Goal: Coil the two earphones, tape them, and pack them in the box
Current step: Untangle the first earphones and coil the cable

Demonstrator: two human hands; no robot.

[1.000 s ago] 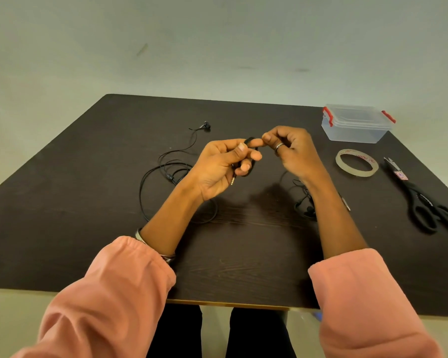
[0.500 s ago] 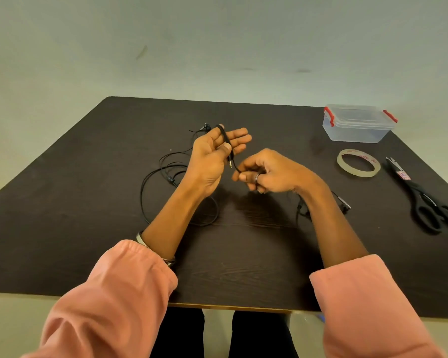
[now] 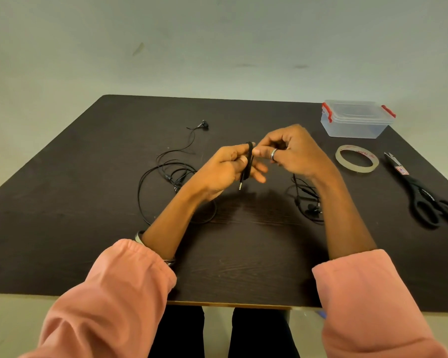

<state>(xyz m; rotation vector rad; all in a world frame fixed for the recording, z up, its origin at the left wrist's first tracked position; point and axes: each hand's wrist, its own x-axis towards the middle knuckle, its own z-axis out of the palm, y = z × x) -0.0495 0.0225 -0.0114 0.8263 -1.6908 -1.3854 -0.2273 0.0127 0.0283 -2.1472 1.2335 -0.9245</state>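
My right hand [image 3: 292, 153] has come back up from low over the desk [image 3: 243, 254] and now meets my left hand [image 3: 225, 169] in the air above the middle of it. My left hand has turned too: its fingers, spread and pointing away half a second ago, now curl with black cable [image 3: 248, 161] wound round them in a few tight turns. The metal plug [image 3: 240, 186] hangs free below those turns. My right hand pinches the cable at the top of the winding, thumb and forefinger pressed together, a ring on one finger.

This earphone's remaining cable drops from under my right hand to a loose heap with its earbuds [image 3: 312, 209] on the desk, just by my right forearm. The second earphone [image 3: 171, 174] lies uncoiled on the desk to the left of my left hand, in slack loops, one earbud [image 3: 203, 124] stretched out toward the far edge.

The clear box [image 3: 357, 120] with red clips sits shut at the far right corner. The roll of tape [image 3: 357, 162] lies flat just in front of it, and the black scissors [image 3: 424, 195] lie to the right of the tape, near the desk's edge.
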